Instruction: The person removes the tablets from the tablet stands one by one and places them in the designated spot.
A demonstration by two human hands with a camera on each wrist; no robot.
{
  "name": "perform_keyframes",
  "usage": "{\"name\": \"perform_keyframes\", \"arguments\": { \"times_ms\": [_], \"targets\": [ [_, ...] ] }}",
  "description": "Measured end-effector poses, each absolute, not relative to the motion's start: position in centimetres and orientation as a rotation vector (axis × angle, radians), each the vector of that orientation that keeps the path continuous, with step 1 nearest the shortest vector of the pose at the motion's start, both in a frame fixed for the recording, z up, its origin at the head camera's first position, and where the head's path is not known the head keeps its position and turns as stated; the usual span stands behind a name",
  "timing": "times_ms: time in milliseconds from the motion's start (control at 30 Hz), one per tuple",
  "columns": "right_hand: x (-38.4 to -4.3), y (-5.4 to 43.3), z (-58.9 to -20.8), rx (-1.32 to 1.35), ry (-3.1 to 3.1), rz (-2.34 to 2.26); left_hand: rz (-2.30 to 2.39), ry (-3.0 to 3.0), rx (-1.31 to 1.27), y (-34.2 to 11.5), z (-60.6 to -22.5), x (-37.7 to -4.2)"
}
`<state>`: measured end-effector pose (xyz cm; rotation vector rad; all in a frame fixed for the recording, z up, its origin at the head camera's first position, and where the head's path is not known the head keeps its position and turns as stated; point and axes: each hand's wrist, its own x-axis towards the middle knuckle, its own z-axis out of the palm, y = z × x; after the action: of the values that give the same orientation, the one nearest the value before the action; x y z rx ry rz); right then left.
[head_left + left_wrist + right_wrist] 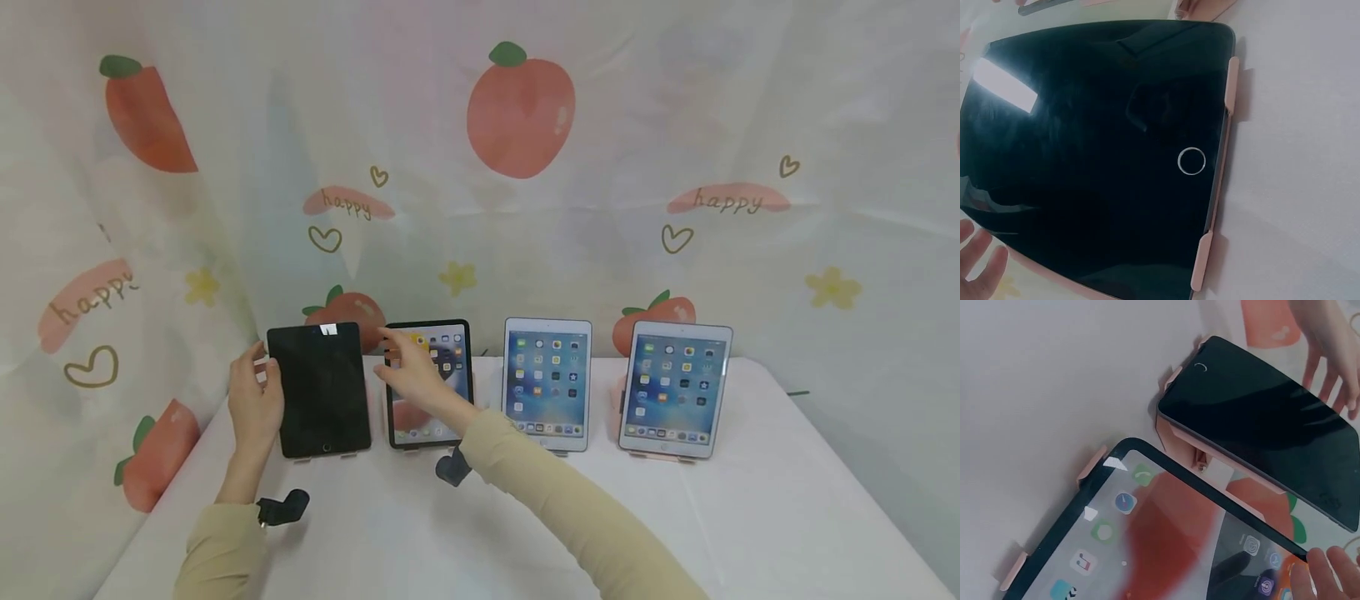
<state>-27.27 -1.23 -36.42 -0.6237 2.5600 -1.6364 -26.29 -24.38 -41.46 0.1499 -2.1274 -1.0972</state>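
Observation:
At the far left a tablet with a dark screen and a round home button leans on a pink stand. My left hand is at that tablet's left edge, fingers spread and loosely bent; whether they touch the edge cannot be told. The right hand reaches across the upper left of the second tablet, a black-framed one with a lit home screen. Its fingers extend toward the dark tablet and pinch nothing. In the right wrist view, its fingertips are by the lit tablet's upper corner.
Two white-framed tablets, one in the middle and one at the right, show blue home screens on stands. All stand in a row on a white-covered table. A curtain printed with fruit, hearts and "happy" hangs behind and at the left.

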Motion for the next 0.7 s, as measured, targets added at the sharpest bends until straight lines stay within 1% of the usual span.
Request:
{"name": "perform_keyframes", "arguments": {
  "times_ms": [367,567,700],
  "targets": [
    [-28.6,-2.8,-35.8,-0.626,2.652,-1.54,-1.154,-2.102,0.161,-25.2,-41.1,-27.5],
    [-29.4,-3.7,-36.4,-0.65,2.679,-1.533,-1.161,-2.105,0.156,-25.6,-41.1,-28.0],
    [-29.8,-4.3,-36.8,-0.609,2.698,-1.52,-1.194,-2.099,0.148,-25.7,-41.2,-28.2]
  ]
}}
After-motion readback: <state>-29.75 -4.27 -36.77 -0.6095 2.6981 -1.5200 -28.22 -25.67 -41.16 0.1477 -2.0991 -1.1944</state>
